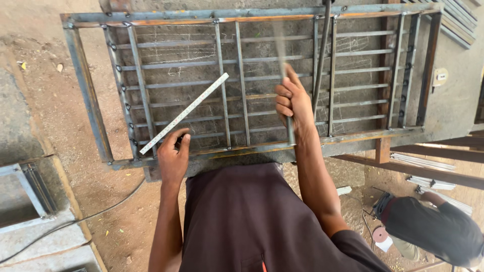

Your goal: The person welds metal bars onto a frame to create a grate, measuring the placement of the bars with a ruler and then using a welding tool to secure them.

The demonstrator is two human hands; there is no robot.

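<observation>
A welded steel grille frame with several thin horizontal and vertical bars lies flat in front of me on a grey work surface. My left hand rests on the frame's near edge and pinches the lower end of a white measuring tape, which runs diagonally up and right across the bars. My right hand is closed around a slim grey metal rod. The rod stands roughly upright over the grille, and its upper part is blurred.
A black cable or hose hangs down over the grille beside my right hand. Another person crouches at the lower right near loose metal strips. A cable crosses the dirt floor at left, next to a small metal frame.
</observation>
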